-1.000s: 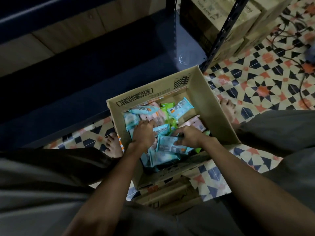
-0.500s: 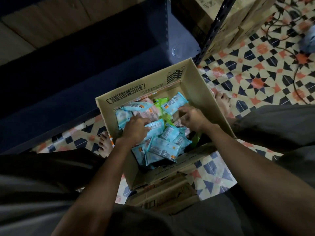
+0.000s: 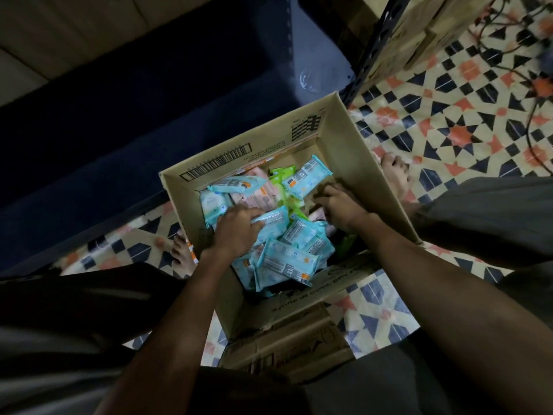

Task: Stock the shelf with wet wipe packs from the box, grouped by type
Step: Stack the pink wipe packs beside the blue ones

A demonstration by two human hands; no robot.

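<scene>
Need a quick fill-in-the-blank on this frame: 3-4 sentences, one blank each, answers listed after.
1. Both hands, the left hand and the right hand, reach into an open ____ box.
2. Most wet wipe packs in the box are ____ in colour.
3. The left hand rests on a ____ pack.
4. The green packs lie toward the box's ____ side.

Missing words: cardboard; blue; blue; far

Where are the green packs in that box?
The green packs lie at the box's far side, between pink packs and a blue pack.
</scene>
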